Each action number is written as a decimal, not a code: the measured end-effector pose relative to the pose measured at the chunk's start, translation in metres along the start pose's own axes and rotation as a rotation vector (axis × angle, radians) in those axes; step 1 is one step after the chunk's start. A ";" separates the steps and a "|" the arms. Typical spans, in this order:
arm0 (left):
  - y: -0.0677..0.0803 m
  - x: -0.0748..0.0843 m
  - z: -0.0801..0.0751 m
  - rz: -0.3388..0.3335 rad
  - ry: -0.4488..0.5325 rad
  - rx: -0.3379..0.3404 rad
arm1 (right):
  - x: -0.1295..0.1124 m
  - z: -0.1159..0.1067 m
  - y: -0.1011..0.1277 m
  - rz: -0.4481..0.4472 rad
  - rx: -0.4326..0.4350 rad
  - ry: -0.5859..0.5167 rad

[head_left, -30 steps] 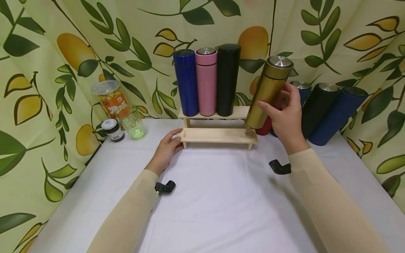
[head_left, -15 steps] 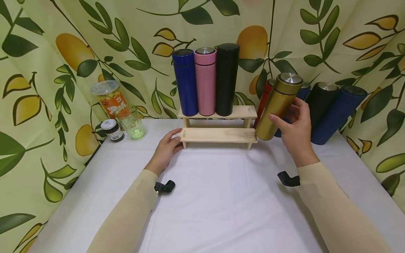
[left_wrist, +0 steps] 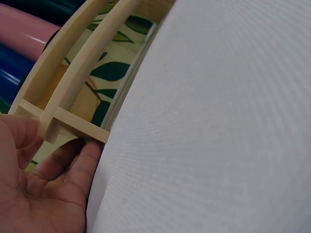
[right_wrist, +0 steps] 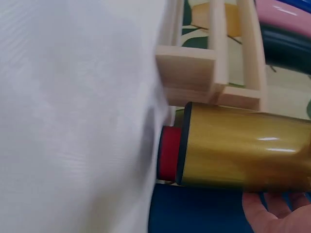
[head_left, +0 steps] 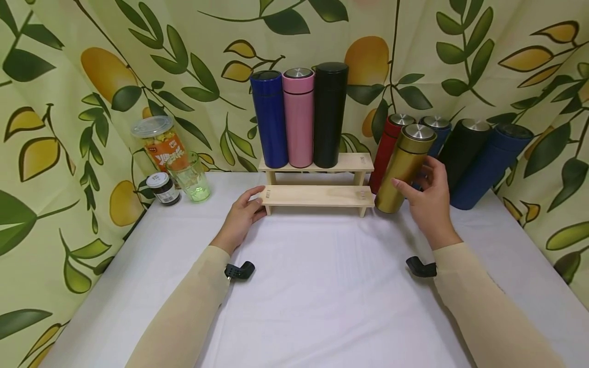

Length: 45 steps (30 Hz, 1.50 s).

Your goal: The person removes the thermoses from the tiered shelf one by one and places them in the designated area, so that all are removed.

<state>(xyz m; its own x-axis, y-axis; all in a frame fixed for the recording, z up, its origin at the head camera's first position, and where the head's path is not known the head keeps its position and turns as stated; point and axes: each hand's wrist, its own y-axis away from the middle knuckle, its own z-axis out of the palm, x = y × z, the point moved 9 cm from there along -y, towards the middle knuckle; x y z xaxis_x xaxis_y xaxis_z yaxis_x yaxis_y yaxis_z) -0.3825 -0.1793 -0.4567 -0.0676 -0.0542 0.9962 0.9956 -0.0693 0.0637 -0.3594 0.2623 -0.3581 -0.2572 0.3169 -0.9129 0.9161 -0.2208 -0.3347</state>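
Your right hand, gripping the gold bottle, has lowered it beside the wooden rack, leaving the bottle unshelved, while your left hand grips the rack's end.

Cannot read jar label left of left fingers, nor wholly see red flask behind gold flask in right fingers.

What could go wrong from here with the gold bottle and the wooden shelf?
The gold bottle, in the right hand, is close to the red bottle and might knock it over.

The left hand grips the shelf; a tug might topple the blue bottle, pink bottle and black bottle standing on top.
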 end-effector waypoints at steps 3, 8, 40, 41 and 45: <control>0.000 -0.001 0.000 -0.006 0.008 0.002 | 0.009 0.002 0.001 0.017 -0.008 0.006; 0.000 -0.002 0.001 -0.009 0.006 0.003 | 0.020 0.006 0.001 0.038 -0.014 0.011; 0.002 0.001 -0.002 -0.006 -0.006 -0.006 | 0.028 0.013 0.002 0.030 -0.111 0.034; 0.002 0.001 -0.002 -0.006 -0.007 -0.007 | 0.027 0.013 0.002 0.031 -0.113 0.049; 0.002 0.001 -0.002 -0.008 -0.008 -0.008 | 0.015 0.008 0.002 0.005 -0.123 0.129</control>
<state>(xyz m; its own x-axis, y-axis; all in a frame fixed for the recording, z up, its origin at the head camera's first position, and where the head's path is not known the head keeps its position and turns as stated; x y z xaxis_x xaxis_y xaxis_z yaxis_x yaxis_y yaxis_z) -0.3806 -0.1813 -0.4554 -0.0747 -0.0459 0.9961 0.9945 -0.0772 0.0711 -0.3637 0.2589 -0.3742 -0.2184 0.4332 -0.8744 0.9501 -0.1102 -0.2919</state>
